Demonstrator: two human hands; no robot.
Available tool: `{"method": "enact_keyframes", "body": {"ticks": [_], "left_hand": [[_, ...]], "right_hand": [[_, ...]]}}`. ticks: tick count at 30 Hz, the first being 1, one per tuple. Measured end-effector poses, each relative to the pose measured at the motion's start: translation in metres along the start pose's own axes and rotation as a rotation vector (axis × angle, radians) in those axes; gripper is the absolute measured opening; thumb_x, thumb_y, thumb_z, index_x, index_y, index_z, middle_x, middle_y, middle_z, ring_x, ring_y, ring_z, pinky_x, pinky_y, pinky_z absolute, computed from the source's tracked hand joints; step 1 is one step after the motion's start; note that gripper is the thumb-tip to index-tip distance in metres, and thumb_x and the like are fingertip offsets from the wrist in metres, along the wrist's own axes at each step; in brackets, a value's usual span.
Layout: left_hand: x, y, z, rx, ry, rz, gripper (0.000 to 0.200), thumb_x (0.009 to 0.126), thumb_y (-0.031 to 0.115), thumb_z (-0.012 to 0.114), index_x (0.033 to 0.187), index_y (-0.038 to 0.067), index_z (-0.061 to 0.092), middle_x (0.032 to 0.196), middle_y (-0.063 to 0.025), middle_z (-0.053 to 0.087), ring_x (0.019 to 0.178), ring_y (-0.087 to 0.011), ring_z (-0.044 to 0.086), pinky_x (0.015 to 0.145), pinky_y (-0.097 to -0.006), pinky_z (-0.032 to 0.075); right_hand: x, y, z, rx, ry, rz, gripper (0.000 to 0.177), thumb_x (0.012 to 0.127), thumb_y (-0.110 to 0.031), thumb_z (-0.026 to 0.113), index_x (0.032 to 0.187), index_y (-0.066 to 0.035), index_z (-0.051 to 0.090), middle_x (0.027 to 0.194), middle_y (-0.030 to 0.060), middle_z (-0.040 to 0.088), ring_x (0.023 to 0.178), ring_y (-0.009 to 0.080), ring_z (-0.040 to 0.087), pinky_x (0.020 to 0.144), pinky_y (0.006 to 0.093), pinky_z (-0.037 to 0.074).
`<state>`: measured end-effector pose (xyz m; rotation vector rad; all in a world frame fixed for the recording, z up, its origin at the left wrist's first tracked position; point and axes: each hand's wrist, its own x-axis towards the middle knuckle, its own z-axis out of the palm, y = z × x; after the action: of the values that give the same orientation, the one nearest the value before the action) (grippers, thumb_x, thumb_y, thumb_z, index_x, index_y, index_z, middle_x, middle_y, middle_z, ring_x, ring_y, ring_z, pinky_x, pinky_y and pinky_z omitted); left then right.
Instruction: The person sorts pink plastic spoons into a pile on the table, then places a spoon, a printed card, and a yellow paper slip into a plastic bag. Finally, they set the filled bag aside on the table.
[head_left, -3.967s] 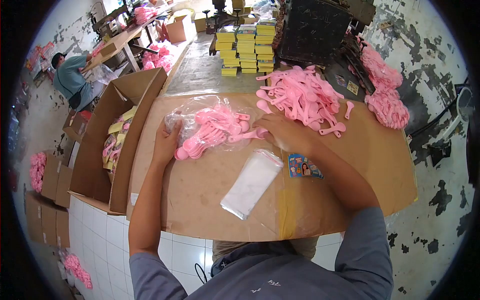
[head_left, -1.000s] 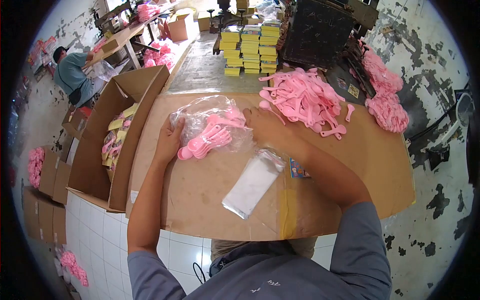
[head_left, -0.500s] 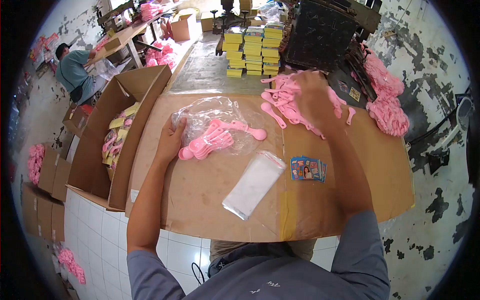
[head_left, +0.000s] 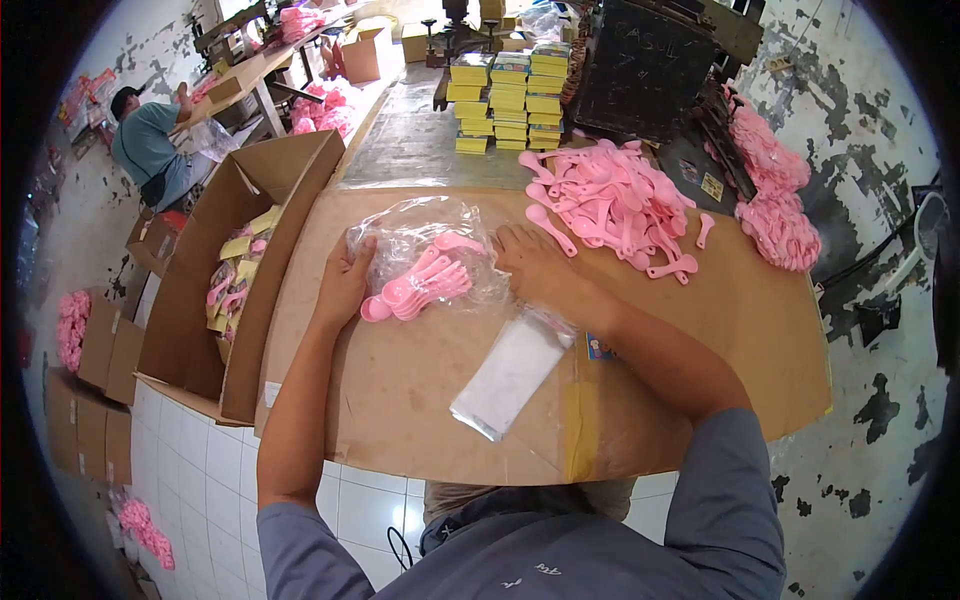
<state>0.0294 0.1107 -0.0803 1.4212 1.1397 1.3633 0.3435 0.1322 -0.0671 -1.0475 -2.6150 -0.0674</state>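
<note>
Pink spoons lie bunched in a clear bag, left of centre on the cardboard, bowls mostly twd lower left. L hand pinches the bag's L edge, thumb & fingers narrow. R hand is at the bag's R side, fingers bent; can't tell if it's holding anything, tips unclear. Spoon pile sits just beyond, to its R. Plastic sleeves lie nr the R wrist; cards peek out beside the R forearm. Open box stands L of the L arm.
</note>
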Motion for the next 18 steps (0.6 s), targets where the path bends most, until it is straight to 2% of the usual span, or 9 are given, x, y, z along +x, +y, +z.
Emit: {"method": "enact_keyframes", "body": {"ticks": [2, 5, 7, 9, 11, 14, 17, 18], "left_hand": [[0.000, 0.000, 0.001, 0.006, 0.007, -0.005, 0.043, 0.108, 0.031, 0.058, 0.137, -0.001, 0.059, 0.123, -0.0083, 0.067, 0.110, -0.0130, 0.060, 0.096, -0.0295, 0.049], [-0.001, -0.001, -0.001, 0.017, 0.016, -0.007, 0.043, 0.108, 0.031, 0.058, 0.137, -0.001, 0.059, 0.121, -0.0079, 0.067, 0.108, -0.0126, 0.061, 0.094, -0.0292, 0.050], [-0.002, 0.003, 0.001, -0.001, 0.002, 0.003, 0.043, 0.108, 0.031, 0.058, 0.136, -0.001, 0.059, 0.120, -0.0079, 0.068, 0.107, -0.0126, 0.062, 0.093, -0.0290, 0.050], [-0.001, 0.000, 0.000, 0.017, 0.010, -0.001, 0.042, 0.108, 0.031, 0.058, 0.136, -0.001, 0.059, 0.119, -0.0079, 0.068, 0.106, -0.0126, 0.062, 0.092, -0.0290, 0.051], [-0.001, 0.001, 0.000, 0.018, 0.009, -0.008, 0.042, 0.108, 0.030, 0.058, 0.135, -0.001, 0.059, 0.118, -0.0080, 0.068, 0.105, -0.0125, 0.062, 0.092, -0.0291, 0.051], [-0.004, 0.005, 0.003, -0.004, 0.003, -0.023, 0.041, 0.108, 0.030, 0.057, 0.134, -0.002, 0.059, 0.118, -0.0080, 0.068, 0.105, -0.0124, 0.062, 0.092, -0.0292, 0.051], [-0.004, 0.007, 0.004, -0.024, -0.005, -0.021, 0.040, 0.108, 0.030, 0.057, 0.133, -0.002, 0.059, 0.118, -0.0077, 0.068, 0.106, -0.0122, 0.062, 0.093, -0.0294, 0.051], [-0.003, 0.005, 0.004, -0.035, -0.012, -0.012, 0.040, 0.108, 0.030, 0.057, 0.132, -0.002, 0.059, 0.118, -0.0076, 0.068, 0.106, -0.0122, 0.062, 0.093, -0.0294, 0.051]], "right_hand": [[-0.005, 0.006, -0.010, 0.039, -0.024, -0.025, 0.032, 0.088, -0.008, 0.059, 0.119, 0.002, 0.060, 0.112, 0.0202, 0.061, 0.108, 0.0357, 0.061, 0.095, 0.0471, 0.047], [-0.018, 0.039, -0.045, 0.190, -0.215, -0.001, 0.028, 0.091, -0.009, 0.057, 0.116, 0.004, 0.060, 0.112, 0.0206, 0.065, 0.107, 0.0355, 0.063, 0.096, 0.0451, 0.049], [-0.029, 0.049, -0.100, 0.325, -0.382, 0.224, 0.031, 0.094, -0.003, 0.053, 0.124, -0.001, 0.062, 0.120, 0.0223, 0.064, 0.114, 0.0296, 0.061, 0.096, 0.0409, 0.047], [-0.019, 0.046, -0.153, 0.398, -0.513, 0.643, 0.032, 0.096, -0.007, 0.052, 0.125, -0.003, 0.063, 0.119, 0.0198, 0.064, 0.113, 0.0302, 0.060, 0.095, 0.0435, 0.047], [-0.049, 0.122, -0.126, 0.039, 0.079, 0.154, 0.030, 0.099, -0.011, 0.051, 0.126, -0.005, 0.064, 0.117, 0.0169, 0.064, 0.110, 0.0309, 0.061, 0.090, 0.0461, 0.047], [-0.051, 0.130, -0.132, -0.452, 0.213, 0.340, 0.029, 0.100, -0.011, 0.054, 0.126, -0.007, 0.064, 0.121, 0.0154, 0.064, 0.113, 0.0314, 0.060, 0.093, 0.0458, 0.047], [-0.035, 0.106, -0.109, -0.336, 0.475, 0.103, 0.025, 0.094, -0.008, 0.057, 0.116, -0.002, 0.068, 0.108, 0.0195, 0.070, 0.107, 0.0319, 0.067, 0.086, 0.0450, 0.050], [-0.030, 0.071, -0.113, 0.086, 0.290, 0.158, 0.026, 0.094, -0.007, 0.058, 0.117, -0.001, 0.067, 0.114, 0.0200, 0.069, 0.110, 0.0322, 0.066, 0.088, 0.0451, 0.051]]}}
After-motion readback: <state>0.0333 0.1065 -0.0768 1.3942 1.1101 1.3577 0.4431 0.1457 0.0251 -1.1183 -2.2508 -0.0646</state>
